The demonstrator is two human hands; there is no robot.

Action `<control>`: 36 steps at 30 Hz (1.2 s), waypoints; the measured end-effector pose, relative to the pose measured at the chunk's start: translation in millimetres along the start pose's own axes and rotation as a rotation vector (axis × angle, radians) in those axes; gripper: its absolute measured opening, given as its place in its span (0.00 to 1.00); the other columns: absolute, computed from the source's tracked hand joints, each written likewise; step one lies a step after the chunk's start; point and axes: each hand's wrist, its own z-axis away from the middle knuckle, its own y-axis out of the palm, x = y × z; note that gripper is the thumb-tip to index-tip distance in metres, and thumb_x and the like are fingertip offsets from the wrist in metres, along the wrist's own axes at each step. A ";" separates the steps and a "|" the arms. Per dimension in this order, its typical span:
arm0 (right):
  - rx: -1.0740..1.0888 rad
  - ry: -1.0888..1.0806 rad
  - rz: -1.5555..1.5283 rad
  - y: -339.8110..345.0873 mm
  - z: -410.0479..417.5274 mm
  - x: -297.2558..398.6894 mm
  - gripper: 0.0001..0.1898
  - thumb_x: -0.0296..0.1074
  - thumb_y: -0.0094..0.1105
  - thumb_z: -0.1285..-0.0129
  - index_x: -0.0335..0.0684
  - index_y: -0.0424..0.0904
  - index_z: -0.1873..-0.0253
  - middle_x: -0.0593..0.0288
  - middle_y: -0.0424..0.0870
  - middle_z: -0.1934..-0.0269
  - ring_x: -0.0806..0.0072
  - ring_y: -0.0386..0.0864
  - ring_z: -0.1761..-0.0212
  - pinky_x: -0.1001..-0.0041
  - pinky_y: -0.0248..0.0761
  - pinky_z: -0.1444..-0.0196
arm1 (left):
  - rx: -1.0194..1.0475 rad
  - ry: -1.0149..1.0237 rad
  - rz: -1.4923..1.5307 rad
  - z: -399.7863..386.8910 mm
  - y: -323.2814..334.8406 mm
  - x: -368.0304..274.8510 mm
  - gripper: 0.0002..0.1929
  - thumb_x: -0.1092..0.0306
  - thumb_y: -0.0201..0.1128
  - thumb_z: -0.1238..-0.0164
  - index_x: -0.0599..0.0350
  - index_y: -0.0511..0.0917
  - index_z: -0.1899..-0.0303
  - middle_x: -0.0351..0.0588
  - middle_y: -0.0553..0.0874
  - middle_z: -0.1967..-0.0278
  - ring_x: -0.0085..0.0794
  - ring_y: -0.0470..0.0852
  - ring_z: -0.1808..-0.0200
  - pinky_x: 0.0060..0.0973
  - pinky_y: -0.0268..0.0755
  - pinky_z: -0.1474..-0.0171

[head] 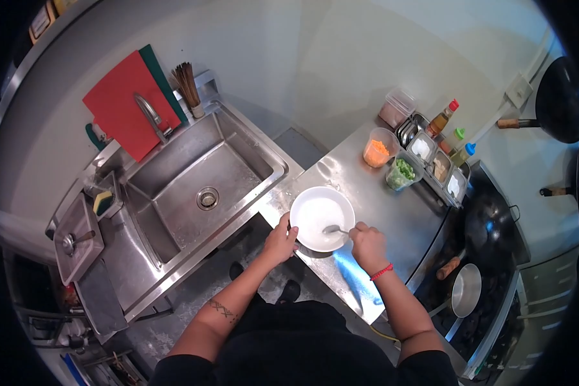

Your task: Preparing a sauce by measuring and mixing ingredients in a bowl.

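Note:
A white bowl [318, 210] rests at the near corner of the stainless steel worktop [352, 166]. It holds something white, perhaps liquid; the exact contents cannot be made out. My left hand [282, 242] grips the bowl's left side, thumb at the rim. In my right hand [369, 245] is the handle of a metal spoon [332, 229], whose head dips into the bowl. Farther back on the worktop stand a clear plastic tub of diced orange food [378, 153] and another of chopped green vegetable [402, 172].
Left is a steel sink [198, 169] with a faucet [149, 111] and cutting boards [128, 101] behind. Metal condiment containers [436, 164] and sauce bottles [441, 120] line the worktop's back. At right, a wok [492, 224] and a small pan [466, 290] sit on the stove.

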 end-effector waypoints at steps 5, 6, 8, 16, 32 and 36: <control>-0.057 0.030 -0.009 14.8 -18.7 6.6 0.04 0.28 0.54 0.45 0.42 0.79 0.69 0.59 0.79 0.67 0.60 0.82 0.69 0.64 0.77 0.70 | -0.002 -0.012 -0.041 -0.2 2.8 -0.2 0.25 0.63 0.49 0.24 0.47 0.56 0.30 0.58 0.79 0.48 0.32 0.87 0.74 0.28 0.78 0.74; -0.051 0.032 -0.003 19.7 -22.7 9.3 0.04 0.28 0.54 0.45 0.42 0.80 0.68 0.58 0.79 0.66 0.61 0.82 0.69 0.65 0.78 0.70 | 0.001 -0.015 -0.048 -0.3 3.0 -0.9 0.25 0.63 0.50 0.24 0.47 0.56 0.29 0.57 0.79 0.48 0.33 0.87 0.74 0.29 0.79 0.74; -0.079 0.033 0.012 24.4 -32.6 14.0 0.04 0.28 0.54 0.45 0.42 0.80 0.68 0.58 0.79 0.66 0.61 0.82 0.69 0.65 0.78 0.70 | 0.003 -0.019 -0.069 -0.4 0.3 -2.0 0.26 0.63 0.50 0.24 0.47 0.55 0.29 0.57 0.80 0.48 0.30 0.86 0.73 0.26 0.78 0.75; -0.052 0.119 0.014 12.7 -25.5 -0.2 0.04 0.27 0.54 0.46 0.40 0.79 0.70 0.54 0.81 0.69 0.57 0.82 0.72 0.62 0.78 0.69 | 0.003 -0.033 -0.076 2.5 -4.1 -4.1 0.28 0.61 0.54 0.26 0.45 0.57 0.28 0.56 0.82 0.48 0.28 0.86 0.70 0.24 0.78 0.76; -0.042 0.057 -0.144 27.0 -16.1 34.6 0.04 0.26 0.52 0.43 0.37 0.78 0.69 0.51 0.77 0.65 0.53 0.82 0.73 0.60 0.79 0.69 | -0.036 -0.042 -0.087 3.8 -2.4 -5.2 0.27 0.60 0.56 0.28 0.43 0.60 0.30 0.47 0.85 0.65 0.29 0.84 0.77 0.28 0.76 0.76; -0.082 0.149 -0.077 37.3 -24.6 12.3 0.05 0.27 0.53 0.43 0.37 0.79 0.68 0.51 0.76 0.63 0.54 0.82 0.74 0.60 0.79 0.69 | -0.016 -0.029 -0.131 3.2 -2.7 -6.0 0.27 0.58 0.56 0.28 0.47 0.61 0.32 0.49 0.85 0.65 0.34 0.85 0.76 0.32 0.77 0.71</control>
